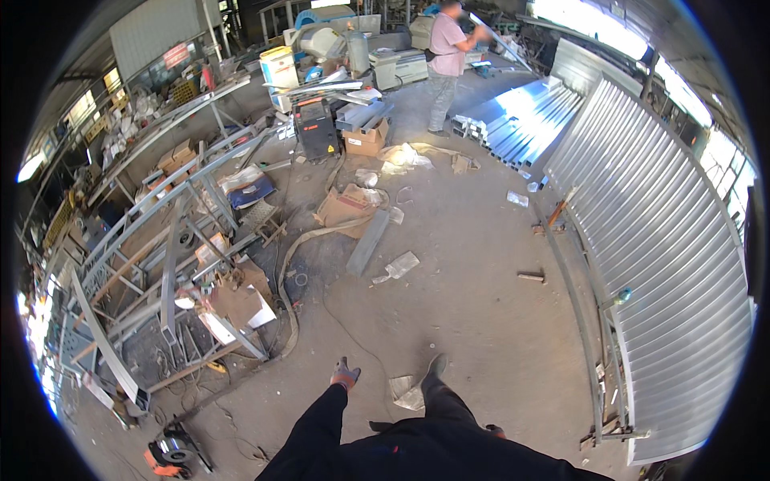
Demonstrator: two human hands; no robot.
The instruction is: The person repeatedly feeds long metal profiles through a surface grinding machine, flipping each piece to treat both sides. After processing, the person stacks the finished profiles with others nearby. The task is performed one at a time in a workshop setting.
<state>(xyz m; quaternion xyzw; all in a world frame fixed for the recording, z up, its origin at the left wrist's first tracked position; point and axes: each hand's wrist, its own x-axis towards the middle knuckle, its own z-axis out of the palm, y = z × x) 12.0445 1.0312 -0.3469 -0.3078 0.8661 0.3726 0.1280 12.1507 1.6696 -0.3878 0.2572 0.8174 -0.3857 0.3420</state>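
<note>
My left hand (pixel 345 374), in a grey glove with an orange cuff, hangs low in front of my dark sleeve. Its thumb stands apart from the fingers and nothing shows in it. Of my right hand (pixel 496 431) only a sliver peeks out beside my body, its fingers hidden. Both hands are away from any object. Below and ahead lie a crumpled pale sheet (pixel 407 393) and a thin cable (pixel 353 337) on the concrete floor. One of my boots (pixel 436 367) is forward, in mid-stride or standing; I cannot tell which.
Welded metal frames (pixel 168 280) and cardboard scraps (pixel 241 297) crowd the left. An orange-and-black machine (pixel 172 453) sits lower left. A ribbed metal panel (pixel 658 264) lines the right. Square tubes (pixel 529 120) lie farther off, near a person (pixel 446 64) holding a long piece. A hose (pixel 289 280) crosses the floor.
</note>
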